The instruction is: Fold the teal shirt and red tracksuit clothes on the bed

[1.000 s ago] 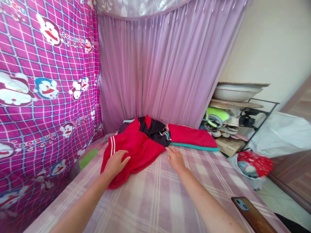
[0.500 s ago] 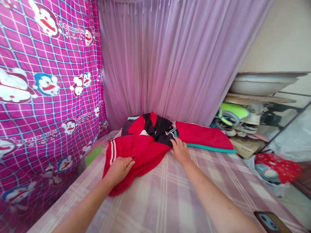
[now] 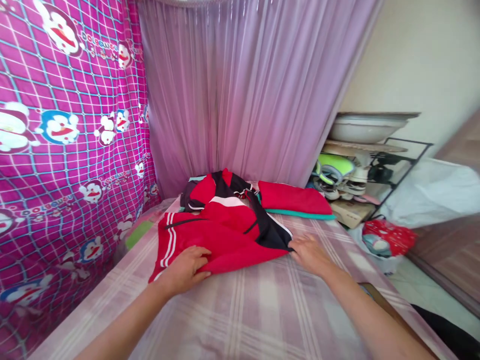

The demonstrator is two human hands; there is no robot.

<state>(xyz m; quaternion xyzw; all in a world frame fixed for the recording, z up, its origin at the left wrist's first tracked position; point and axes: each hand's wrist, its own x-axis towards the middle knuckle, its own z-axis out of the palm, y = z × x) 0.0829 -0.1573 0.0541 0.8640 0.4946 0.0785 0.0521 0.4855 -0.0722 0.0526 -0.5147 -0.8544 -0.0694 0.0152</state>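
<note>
A red track jacket point(image 3: 228, 240) with black panels, white piping and a white-striped hem lies partly spread on the checked bedsheet point(image 3: 247, 320). My right hand point(image 3: 309, 254) pinches the black corner at its right side, with the cloth stretched out towards it. On the near left part of the jacket rests my left hand point(image 3: 187, 270), fingers laid on the cloth and thumb apart. Behind the jacket is a bunched heap of red, black and dark grey cloth point(image 3: 202, 192); where the jacket ends and other garments begin I cannot tell.
A folded red and teal cloth point(image 3: 296, 199) lies at the back right. Under my right forearm a phone point(image 3: 378, 297) is partly hidden. Beyond the bed stand a shoe rack point(image 3: 393, 187) and a bag of clothes point(image 3: 388, 240). Curtains point(image 3: 240, 100) close off the back and left.
My right hand has taken hold of the jacket's black corner and pulled it right and nearer, so the jacket lies flatter. My left hand has loosened its pinch on the red cloth.
</note>
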